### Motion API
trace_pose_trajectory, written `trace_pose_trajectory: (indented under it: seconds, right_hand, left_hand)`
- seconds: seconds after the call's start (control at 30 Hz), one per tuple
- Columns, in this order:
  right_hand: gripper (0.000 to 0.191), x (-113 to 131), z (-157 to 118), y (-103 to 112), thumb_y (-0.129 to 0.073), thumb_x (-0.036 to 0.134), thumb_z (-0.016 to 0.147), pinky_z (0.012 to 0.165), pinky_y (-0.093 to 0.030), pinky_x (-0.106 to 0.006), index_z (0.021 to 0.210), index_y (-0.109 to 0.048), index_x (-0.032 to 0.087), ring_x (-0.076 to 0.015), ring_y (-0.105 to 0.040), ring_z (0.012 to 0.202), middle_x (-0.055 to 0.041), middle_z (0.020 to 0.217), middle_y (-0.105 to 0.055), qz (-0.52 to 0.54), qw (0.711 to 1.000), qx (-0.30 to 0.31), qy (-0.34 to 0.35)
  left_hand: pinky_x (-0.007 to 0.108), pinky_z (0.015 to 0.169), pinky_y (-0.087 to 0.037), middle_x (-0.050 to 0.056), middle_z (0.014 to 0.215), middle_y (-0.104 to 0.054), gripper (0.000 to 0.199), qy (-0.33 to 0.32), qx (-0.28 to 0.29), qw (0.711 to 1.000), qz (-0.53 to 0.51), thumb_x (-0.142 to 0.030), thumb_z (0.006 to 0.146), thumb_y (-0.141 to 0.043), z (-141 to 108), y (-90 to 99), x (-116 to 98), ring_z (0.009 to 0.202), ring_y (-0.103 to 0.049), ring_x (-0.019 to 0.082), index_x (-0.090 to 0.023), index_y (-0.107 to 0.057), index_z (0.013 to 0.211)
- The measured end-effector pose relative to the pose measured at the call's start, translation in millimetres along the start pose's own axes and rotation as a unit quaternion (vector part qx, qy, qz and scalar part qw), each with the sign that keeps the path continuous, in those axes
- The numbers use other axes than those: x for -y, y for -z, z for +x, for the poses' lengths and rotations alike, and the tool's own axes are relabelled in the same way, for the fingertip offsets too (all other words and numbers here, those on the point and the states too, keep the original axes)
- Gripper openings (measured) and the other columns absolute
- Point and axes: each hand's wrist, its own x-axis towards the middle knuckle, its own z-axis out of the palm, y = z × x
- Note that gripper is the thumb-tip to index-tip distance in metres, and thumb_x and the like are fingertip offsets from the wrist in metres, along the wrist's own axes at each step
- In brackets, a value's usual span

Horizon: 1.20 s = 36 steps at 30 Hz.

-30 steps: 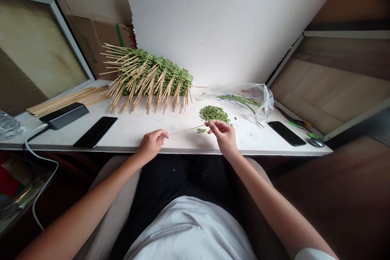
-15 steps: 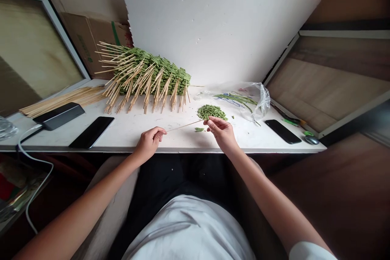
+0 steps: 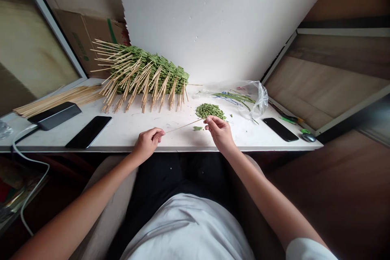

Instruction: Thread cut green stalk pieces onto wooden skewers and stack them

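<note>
A thin bamboo skewer (image 3: 183, 126) runs between my two hands above the front of the white table. My left hand (image 3: 148, 142) is closed around its left end. At the right end, my right hand (image 3: 218, 130) pinches the tip between thumb and fingers; whether a green piece is in that pinch is too small to tell. Just behind my right hand lies a heap of short cut green stalk pieces (image 3: 210, 110), like green beans. A few more cut pieces (image 3: 198, 128) lie by its fingertips. At the back left, a large stack of filled skewers (image 3: 146, 73) shows green pieces with bare sticks pointing forward.
Loose bare skewers (image 3: 61, 99) lie at left, near a black stand (image 3: 56, 115) and a phone (image 3: 89, 132). On the right are a clear plastic bag (image 3: 260, 97) with long green stalks (image 3: 237, 97), another phone (image 3: 280, 129) and scissors-like tools (image 3: 289, 118). A white board (image 3: 213, 24) stands behind.
Both hands keep their hold on the skewer, almost unmoved. The whole view has shifted slightly, with things appearing a little further left.
</note>
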Motion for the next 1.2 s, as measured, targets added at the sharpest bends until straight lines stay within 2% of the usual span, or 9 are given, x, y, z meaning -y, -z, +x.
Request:
trace_pose_trajectory:
  seconds: [0.2,0.3,0.37,0.47,0.6,0.7,0.83,1.0,1.2]
  right_hand:
    - [0.034,4.9,-4.6,-2.8,-0.089,0.059,0.079,0.084,-0.058,-0.036,0.087,-0.081,0.027,-0.0205,-0.067,0.085,-0.0026,0.088,-0.075,-0.053,0.998,0.009,0.043]
    - [0.032,3.0,-13.2,-13.4,-0.091,0.057,0.078,0.085,-0.059,-0.038,0.081,-0.081,0.027,-0.0237,-0.07,0.091,-0.0052,0.092,-0.078,-0.081,0.993,0.057,0.062]
    - [0.033,-1.1,-18.4,-20.5,-0.092,0.057,0.076,0.085,-0.059,-0.039,0.081,-0.082,0.026,-0.0242,-0.072,0.091,-0.006,0.093,-0.08,-0.081,0.992,0.077,0.05]
    - [0.034,-7.3,-18.2,-22.0,-0.093,0.056,0.076,0.083,-0.06,-0.038,0.089,-0.084,0.026,-0.0218,-0.072,0.085,-0.0054,0.096,-0.081,-0.062,0.997,0.051,0.022]
    - [0.044,-10.7,-4.3,-7.2,-0.096,0.056,0.071,0.086,-0.06,-0.038,0.101,-0.085,0.026,-0.0227,-0.074,0.091,-0.0047,0.097,-0.082,-0.022,1.0,-0.015,0.005]
    - [0.048,-9.8,5.2,3.3,-0.099,0.058,0.063,0.087,-0.06,-0.037,0.097,-0.084,0.027,-0.024,-0.076,0.098,-0.0031,0.092,-0.083,0.03,0.998,-0.04,-0.03]
    - [0.047,-4.0,10.0,9.0,-0.102,0.056,0.06,0.088,-0.062,-0.032,0.093,-0.084,0.029,-0.0221,-0.077,0.102,-0.0016,0.096,-0.082,0.093,0.994,-0.023,-0.055]
    - [0.04,1.4,10.5,11.1,-0.104,0.048,0.062,0.077,-0.063,-0.021,0.09,-0.083,0.028,-0.016,-0.077,0.093,0.0015,0.086,-0.078,0.159,0.984,-0.013,-0.085]
    - [0.038,5.1,7.1,7.9,-0.103,0.047,0.067,0.074,-0.063,-0.02,0.092,-0.082,0.028,-0.0206,-0.079,0.109,-0.0011,0.104,-0.083,0.17,0.98,0.004,-0.104]
  left_hand:
    - [0.025,0.061,-0.047,0.0,0.066,-0.066,0.027,-0.018,0.009,1.0,0.019,-0.031,0.103,-0.054,0.2,-1.1,4.4,0.057,-0.06,0.015,-0.019,-0.074,0.089]
    - [0.025,0.062,-0.048,0.002,0.074,-0.073,0.023,-0.021,0.036,0.999,0.003,-0.026,0.1,-0.054,0.8,-2.9,0.7,0.058,-0.061,0.015,-0.02,-0.072,0.087]
    - [0.025,0.061,-0.047,0.001,0.07,-0.069,0.025,-0.017,0.048,0.999,-0.019,-0.028,0.102,-0.053,1.9,-3.1,-3.8,0.056,-0.058,0.014,-0.019,-0.071,0.088]
    - [0.025,0.059,-0.044,-0.001,0.061,-0.058,0.032,0.001,0.03,0.998,-0.048,-0.034,0.108,-0.051,4.5,-1.1,-9.4,0.054,-0.055,0.014,-0.018,-0.071,0.087]
    - [0.026,0.059,-0.044,-0.001,0.062,-0.056,0.035,0.016,0.018,0.998,-0.064,-0.038,0.109,-0.052,5.6,1.2,-11.6,0.056,-0.055,0.013,-0.017,-0.071,0.09]
    - [0.026,0.059,-0.043,-0.001,0.063,-0.058,0.035,0.016,0.026,0.998,-0.05,-0.04,0.109,-0.053,3.9,0.1,-10.7,0.056,-0.054,0.013,-0.017,-0.073,0.093]
    - [0.026,0.061,-0.044,-0.001,0.064,-0.06,0.034,0.013,0.03,0.999,-0.042,-0.041,0.107,-0.055,2.3,-2.0,-8.8,0.057,-0.056,0.013,-0.017,-0.075,0.094]
    - [0.025,0.061,-0.044,-0.001,0.064,-0.061,0.033,0.012,0.025,0.999,-0.042,-0.04,0.107,-0.057,2.6,-2.4,-7.8,0.057,-0.057,0.013,-0.016,-0.077,0.095]
    - [0.024,0.06,-0.043,-0.001,0.064,-0.06,0.032,0.009,0.028,0.999,-0.041,-0.039,0.106,-0.057,2.1,-3.1,-5.7,0.056,-0.056,0.012,-0.016,-0.077,0.095]
